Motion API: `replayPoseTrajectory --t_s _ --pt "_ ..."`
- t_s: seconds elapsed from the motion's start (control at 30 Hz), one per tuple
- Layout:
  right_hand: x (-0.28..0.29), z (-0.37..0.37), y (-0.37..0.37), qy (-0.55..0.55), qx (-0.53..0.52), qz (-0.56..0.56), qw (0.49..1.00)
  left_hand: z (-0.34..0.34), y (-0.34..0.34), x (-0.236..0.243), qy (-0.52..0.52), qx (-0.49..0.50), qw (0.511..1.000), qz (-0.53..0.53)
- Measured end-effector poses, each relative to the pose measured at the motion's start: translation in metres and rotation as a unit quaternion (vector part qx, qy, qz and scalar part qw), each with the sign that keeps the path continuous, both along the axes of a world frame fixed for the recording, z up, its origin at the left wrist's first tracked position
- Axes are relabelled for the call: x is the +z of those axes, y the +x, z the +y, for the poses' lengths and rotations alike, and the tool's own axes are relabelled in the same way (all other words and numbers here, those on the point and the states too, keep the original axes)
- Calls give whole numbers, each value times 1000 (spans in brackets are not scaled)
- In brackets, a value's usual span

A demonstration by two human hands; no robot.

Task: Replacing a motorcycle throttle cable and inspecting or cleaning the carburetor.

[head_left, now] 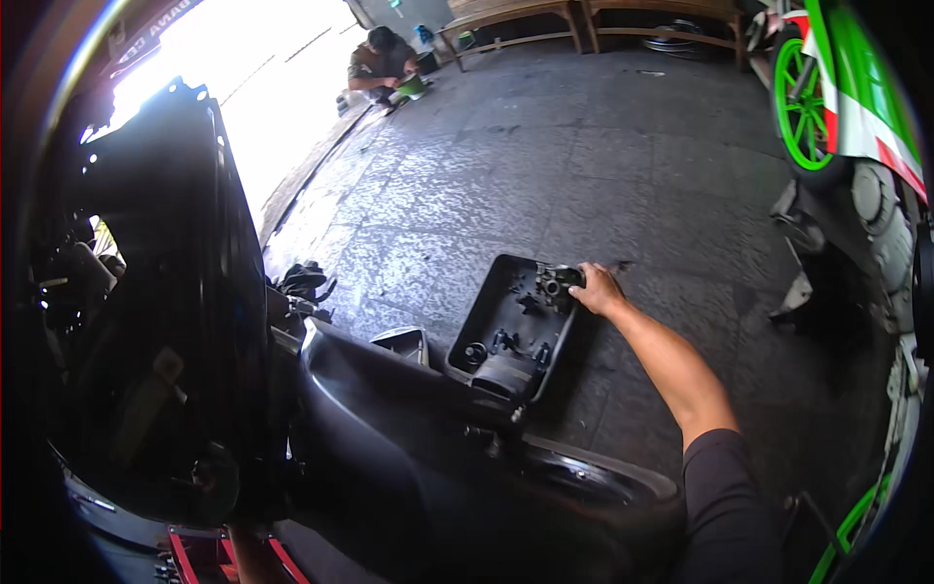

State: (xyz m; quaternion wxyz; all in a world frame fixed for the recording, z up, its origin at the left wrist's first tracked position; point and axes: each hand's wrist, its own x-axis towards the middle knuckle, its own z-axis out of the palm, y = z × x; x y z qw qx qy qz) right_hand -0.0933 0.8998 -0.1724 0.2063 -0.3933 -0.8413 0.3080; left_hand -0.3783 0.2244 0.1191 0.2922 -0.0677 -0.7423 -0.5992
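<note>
Black plastic tray [491, 321], shallow, rectangular, lies flat on stone floor. My fingertips [584, 282] touch its far right corner. Small dark metal parts [550, 284] sit inside, just left of them.

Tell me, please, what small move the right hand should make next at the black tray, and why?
Probably close the fingers and lift the small dark part out: the right hand already rests on it at the far corner of the black parts tray, which stands on the stone floor.
</note>
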Motion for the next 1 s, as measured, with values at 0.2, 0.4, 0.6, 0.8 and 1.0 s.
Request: replayPoseTrajectory --t_s 0.2,0.4,0.6,0.8,1.0 --pt "-78 24 -65 58 15 -50 997 -39 -7 -6 -166 -27 986 19" --pt "-110 22 -77 17 6 79 997 -58 19 -4 -245 -49 967 57" --pt "-44 2 -40 8 -7 212 977 -31 86 45 -37 -31 998 47" --pt "123 2 60 -41 65 308 948 -42 140 114 -116 20 978 170" --pt "288 -78 172 -97 73 486 865 -50 180 162 -199 37 974 101"
